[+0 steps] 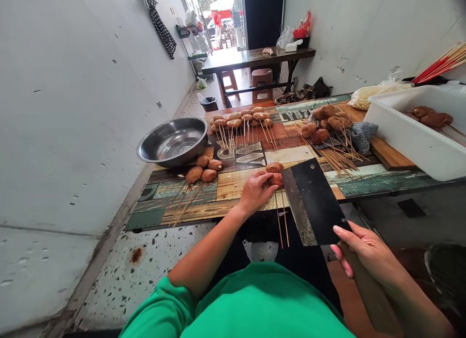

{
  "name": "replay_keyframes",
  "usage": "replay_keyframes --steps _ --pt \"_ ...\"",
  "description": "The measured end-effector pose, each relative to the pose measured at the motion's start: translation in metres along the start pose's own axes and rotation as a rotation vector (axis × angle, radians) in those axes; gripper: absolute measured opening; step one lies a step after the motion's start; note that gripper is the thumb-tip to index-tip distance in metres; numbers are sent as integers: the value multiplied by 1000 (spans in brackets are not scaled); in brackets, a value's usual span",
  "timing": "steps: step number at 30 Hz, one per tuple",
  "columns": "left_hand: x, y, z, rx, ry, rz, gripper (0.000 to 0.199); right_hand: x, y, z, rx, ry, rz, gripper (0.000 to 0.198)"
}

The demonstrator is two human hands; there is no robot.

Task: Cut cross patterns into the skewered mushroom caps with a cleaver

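Observation:
My left hand (259,188) rests at the table's near edge, its thumb and fingers closed on a brown oval food piece (276,180) threaded on thin wooden skewers (279,226). Just behind it lies another brown oval piece (274,167). In my right hand (364,250) is a wide dark cleaver (315,202), gripped by its handle. The blade slants with its worn grey edge to the left, and its upper left corner is close to the held piece. Whether the blade touches the piece I cannot tell.
Left on the table are a steel basin (173,144) and several skewered pieces (204,173). A row of skewered pieces (242,117) lies behind. To the right, a heap of skewered pieces (329,122) sits by a cutting board (391,153) and a white tub (415,139).

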State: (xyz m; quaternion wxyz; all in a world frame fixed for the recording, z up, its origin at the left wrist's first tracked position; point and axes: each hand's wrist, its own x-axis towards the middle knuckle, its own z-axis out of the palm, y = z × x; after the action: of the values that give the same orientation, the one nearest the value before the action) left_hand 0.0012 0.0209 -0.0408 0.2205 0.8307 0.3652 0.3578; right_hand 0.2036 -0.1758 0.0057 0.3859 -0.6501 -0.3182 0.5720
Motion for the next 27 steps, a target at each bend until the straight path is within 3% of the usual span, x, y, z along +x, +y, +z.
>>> replay_keyframes --steps 16,27 --pt "0 -1 0 -38 21 53 29 -4 -4 0 45 -27 52 42" --pt "2 -3 0 -54 29 62 28 18 -6 -2 51 -82 25 40"
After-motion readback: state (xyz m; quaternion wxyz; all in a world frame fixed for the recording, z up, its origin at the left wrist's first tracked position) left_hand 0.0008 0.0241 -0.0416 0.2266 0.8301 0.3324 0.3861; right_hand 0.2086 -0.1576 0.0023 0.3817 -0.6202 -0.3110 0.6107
